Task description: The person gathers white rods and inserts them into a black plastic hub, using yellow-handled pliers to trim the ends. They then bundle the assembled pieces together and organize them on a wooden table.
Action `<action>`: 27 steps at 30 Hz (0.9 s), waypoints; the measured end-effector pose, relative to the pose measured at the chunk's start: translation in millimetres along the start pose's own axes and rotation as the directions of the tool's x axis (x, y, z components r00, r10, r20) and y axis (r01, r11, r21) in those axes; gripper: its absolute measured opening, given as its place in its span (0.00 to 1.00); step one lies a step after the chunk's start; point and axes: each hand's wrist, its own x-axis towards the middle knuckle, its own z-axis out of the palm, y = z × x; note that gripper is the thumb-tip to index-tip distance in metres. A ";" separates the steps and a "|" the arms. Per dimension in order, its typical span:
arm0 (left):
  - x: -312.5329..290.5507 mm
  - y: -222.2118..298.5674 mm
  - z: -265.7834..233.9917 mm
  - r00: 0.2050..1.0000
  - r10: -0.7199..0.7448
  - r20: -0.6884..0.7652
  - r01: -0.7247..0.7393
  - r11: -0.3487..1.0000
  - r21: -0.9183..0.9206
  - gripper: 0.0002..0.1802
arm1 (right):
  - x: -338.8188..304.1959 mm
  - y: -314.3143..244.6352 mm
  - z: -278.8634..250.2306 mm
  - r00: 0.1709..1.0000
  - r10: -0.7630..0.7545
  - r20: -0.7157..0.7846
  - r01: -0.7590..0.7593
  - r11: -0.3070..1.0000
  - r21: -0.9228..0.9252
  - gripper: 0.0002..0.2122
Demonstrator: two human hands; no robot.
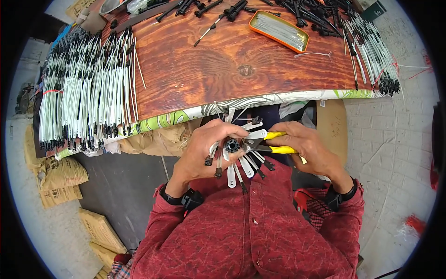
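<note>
Just beside the wooden table [186, 74], we curl the fingers of our left hand [197, 149] around a black hub with white spokes [232, 146]. Our right hand [312, 145] clamps its fingers on yellow-handled pliers [282, 149].

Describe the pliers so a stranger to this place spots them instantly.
Find the wooden table, then the right hand below its near edge. That hand holds the pliers; bright yellow handles set them apart from the white-and-black rods beside them.
</note>
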 end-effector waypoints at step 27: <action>6.3 1.0 -7.4 0.989 0.083 0.122 -0.088 0.995 0.036 0.18 | -3.5 -12.4 -17.0 0.995 -0.085 0.056 0.097 0.963 -0.250 0.22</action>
